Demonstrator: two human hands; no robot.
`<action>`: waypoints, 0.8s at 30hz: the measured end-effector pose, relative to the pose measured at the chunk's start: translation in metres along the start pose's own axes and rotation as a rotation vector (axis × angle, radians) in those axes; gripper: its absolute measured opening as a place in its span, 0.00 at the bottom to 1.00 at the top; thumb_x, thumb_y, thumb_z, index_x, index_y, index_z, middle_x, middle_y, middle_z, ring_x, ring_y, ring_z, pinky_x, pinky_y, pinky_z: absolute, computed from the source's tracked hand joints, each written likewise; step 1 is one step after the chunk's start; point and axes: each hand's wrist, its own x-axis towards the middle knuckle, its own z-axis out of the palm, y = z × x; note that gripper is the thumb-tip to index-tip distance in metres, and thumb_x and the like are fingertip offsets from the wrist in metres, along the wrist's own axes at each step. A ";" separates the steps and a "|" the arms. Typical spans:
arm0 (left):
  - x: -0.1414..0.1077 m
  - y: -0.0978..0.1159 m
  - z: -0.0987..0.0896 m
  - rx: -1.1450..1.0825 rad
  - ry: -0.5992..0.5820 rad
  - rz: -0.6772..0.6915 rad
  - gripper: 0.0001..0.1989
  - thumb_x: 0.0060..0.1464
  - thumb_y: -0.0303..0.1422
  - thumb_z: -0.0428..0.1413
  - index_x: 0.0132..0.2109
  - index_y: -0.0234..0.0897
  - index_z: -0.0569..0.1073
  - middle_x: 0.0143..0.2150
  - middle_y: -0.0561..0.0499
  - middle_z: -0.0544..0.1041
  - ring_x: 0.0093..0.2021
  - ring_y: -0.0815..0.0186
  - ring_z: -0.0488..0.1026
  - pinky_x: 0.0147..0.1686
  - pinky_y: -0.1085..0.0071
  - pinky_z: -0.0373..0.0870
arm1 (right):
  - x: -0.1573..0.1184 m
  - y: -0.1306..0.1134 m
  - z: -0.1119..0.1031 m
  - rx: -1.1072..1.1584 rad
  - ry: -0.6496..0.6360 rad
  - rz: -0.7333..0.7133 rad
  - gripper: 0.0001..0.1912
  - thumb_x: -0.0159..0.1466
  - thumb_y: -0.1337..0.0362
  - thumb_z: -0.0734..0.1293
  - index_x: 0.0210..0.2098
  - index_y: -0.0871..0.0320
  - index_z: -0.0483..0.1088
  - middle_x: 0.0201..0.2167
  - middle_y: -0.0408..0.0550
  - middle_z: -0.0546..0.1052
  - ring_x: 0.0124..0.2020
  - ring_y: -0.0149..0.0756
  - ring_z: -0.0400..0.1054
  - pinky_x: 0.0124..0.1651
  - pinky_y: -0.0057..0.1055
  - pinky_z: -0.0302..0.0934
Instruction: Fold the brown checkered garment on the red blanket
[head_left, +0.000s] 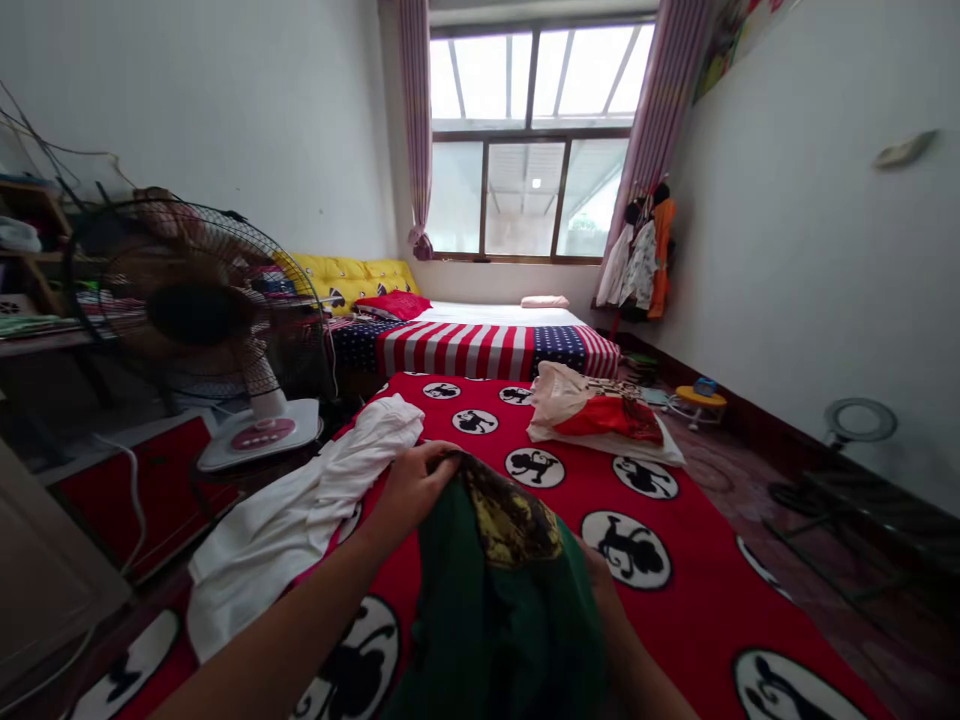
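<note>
Well, a green garment (487, 610) with a yellow patterned panel (511, 515) hangs between the left hand (409, 490) and the right hand (602, 578), its top edge lifted above a red blanket (697, 610) so that the cloth drops free and does not bunch up there. The left hand's fingers curl over that top edge, pressed together and pinching a fold of cloth, and seem to bear much of the weight. The right hand sits at the far side of the garment, partly hidden behind the green, so how its fingers stand cannot be told. Off to the left, a white garment (300, 525) lies across the blanket's edge, out of the way of the hands, and ahead a heap of white and red cloth (600, 420) sits on the blanket. Farther off are a striped bedspread (457, 350), a standing fan (195, 310), and clothes (641, 265) hanging beside the window (529, 150).
</note>
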 end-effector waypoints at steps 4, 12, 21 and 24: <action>-0.015 -0.002 -0.033 -0.124 0.136 -0.102 0.16 0.48 0.43 0.60 0.39 0.35 0.79 0.39 0.47 0.81 0.41 0.57 0.77 0.42 0.66 0.72 | 0.012 -0.052 -0.017 0.083 0.315 0.077 0.14 0.48 0.60 0.75 0.33 0.59 0.75 0.29 0.47 0.80 0.28 0.37 0.73 0.28 0.27 0.66; -0.036 -0.009 -0.029 -0.522 0.008 -0.465 0.23 0.42 0.44 0.65 0.44 0.35 0.77 0.40 0.46 0.81 0.42 0.54 0.77 0.42 0.65 0.74 | 0.004 -0.167 -0.049 0.449 0.438 0.121 0.13 0.52 0.65 0.73 0.38 0.51 0.75 0.36 0.41 0.79 0.36 0.33 0.76 0.42 0.28 0.72; -0.028 -0.064 -0.005 0.343 0.078 -0.143 0.19 0.47 0.38 0.55 0.45 0.34 0.76 0.50 0.41 0.75 0.53 0.51 0.70 0.57 0.52 0.63 | 0.001 -0.079 -0.068 -0.037 0.513 0.180 0.24 0.44 0.58 0.75 0.40 0.54 0.71 0.45 0.49 0.76 0.50 0.45 0.70 0.43 0.34 0.69; -0.047 -0.037 -0.004 0.328 -0.046 -0.032 0.15 0.53 0.39 0.53 0.45 0.39 0.76 0.49 0.46 0.76 0.52 0.56 0.71 0.55 0.58 0.65 | -0.027 -0.044 -0.085 -0.298 0.413 0.248 0.28 0.48 0.49 0.72 0.44 0.57 0.70 0.46 0.55 0.76 0.46 0.46 0.72 0.37 0.33 0.68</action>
